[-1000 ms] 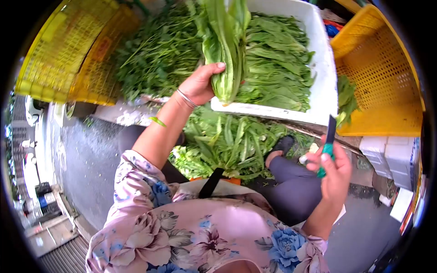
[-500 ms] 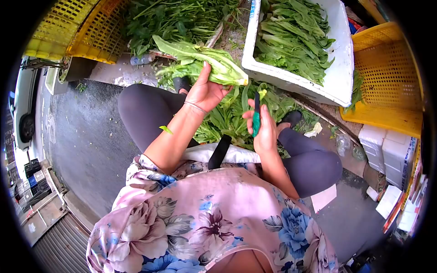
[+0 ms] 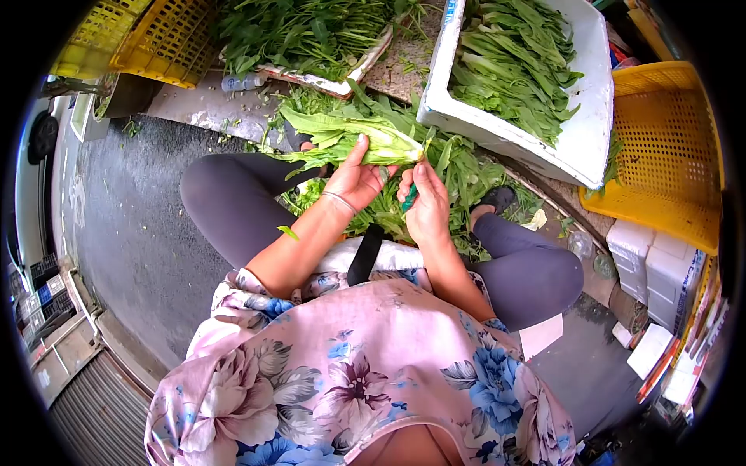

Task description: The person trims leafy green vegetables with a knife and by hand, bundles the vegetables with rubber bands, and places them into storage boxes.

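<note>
My left hand is closed around a leafy lettuce, thumb on top, its pale cut end toward the right. At that end, the fingers of my right hand are closed on a knife with a green handle; the blade is mostly hidden now. My right thumb and fingertips are at the stem end, touching or very close to it. Below both hands, loose lettuce leaves lie heaped between my knees.
A white foam box at upper right holds stacked lettuce. Leafy greens fill another tray at the top. Yellow crates stand at right and upper left. White foam boxes and papers sit at the far right.
My right hand has moved up and left with the knife, to the lettuce's stem end. My left hand has come slightly down and right with the lettuce.
</note>
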